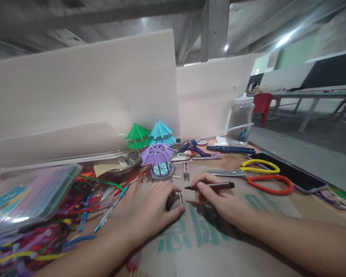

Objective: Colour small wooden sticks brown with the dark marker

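My right hand grips a black marker pen, its dark tip pointing left. Between the thumb and index finger of my left hand is a short thin wooden stick, held upright just left of the pen tip; the two are apart. Both hands are over a brown board with green printed characters. Just beyond them stands a small purple-roofed model pavilion with a light blue base part. Pink thread snips lie beside it, near another small stick.
Green and blue model roofs stand behind. Scissors, a phone, a glue gun, a utility knife and a water bottle lie or stand right. Left are a plastic case and colourful strips.
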The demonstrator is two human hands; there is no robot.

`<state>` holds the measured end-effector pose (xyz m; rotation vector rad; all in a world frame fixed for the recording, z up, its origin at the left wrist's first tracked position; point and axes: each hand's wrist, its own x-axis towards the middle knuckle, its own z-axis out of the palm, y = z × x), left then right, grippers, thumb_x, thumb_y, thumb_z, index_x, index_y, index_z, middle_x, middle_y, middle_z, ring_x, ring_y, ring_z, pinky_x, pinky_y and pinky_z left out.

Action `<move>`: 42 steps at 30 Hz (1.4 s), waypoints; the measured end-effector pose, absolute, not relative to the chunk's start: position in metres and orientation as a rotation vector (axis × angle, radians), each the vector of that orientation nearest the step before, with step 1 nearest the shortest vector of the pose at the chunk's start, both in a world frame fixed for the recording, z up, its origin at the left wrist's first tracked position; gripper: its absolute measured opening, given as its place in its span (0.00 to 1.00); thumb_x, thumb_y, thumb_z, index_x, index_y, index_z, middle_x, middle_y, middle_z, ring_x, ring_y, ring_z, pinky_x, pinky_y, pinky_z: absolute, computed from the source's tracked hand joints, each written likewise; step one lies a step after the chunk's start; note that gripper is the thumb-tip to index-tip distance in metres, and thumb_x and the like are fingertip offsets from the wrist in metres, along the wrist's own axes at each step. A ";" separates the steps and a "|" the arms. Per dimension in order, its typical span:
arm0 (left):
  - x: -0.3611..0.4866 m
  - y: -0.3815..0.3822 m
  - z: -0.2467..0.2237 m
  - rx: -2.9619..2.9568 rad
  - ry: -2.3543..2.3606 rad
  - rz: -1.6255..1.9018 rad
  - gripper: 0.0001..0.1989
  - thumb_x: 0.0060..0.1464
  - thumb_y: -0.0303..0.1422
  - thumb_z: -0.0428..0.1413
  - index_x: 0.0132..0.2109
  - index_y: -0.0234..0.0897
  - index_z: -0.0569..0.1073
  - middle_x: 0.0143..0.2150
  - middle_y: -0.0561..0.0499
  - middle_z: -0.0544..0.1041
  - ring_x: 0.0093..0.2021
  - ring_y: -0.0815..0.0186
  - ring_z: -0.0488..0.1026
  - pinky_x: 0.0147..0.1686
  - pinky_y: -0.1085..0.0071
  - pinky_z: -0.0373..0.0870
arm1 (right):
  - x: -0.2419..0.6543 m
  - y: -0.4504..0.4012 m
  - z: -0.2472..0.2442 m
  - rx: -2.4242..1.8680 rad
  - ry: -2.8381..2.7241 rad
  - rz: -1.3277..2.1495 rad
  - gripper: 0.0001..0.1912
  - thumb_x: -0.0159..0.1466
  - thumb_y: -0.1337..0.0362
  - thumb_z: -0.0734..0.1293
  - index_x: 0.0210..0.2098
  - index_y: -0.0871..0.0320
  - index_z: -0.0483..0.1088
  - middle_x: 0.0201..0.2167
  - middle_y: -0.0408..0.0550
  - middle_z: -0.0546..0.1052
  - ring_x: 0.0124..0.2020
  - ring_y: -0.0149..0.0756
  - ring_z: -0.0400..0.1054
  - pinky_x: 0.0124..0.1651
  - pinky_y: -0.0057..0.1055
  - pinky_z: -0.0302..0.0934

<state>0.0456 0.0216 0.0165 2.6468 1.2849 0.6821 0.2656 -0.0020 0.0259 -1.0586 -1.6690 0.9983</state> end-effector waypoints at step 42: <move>0.024 -0.001 0.010 2.919 0.946 0.282 0.19 0.70 0.37 0.46 0.63 0.47 0.72 0.39 0.48 0.70 0.37 0.61 0.70 0.37 0.66 0.68 | 0.264 0.000 0.025 -1.146 -1.832 0.946 0.02 0.66 0.64 0.64 0.35 0.53 0.67 0.26 0.41 0.75 0.29 0.32 0.72 0.34 0.30 0.67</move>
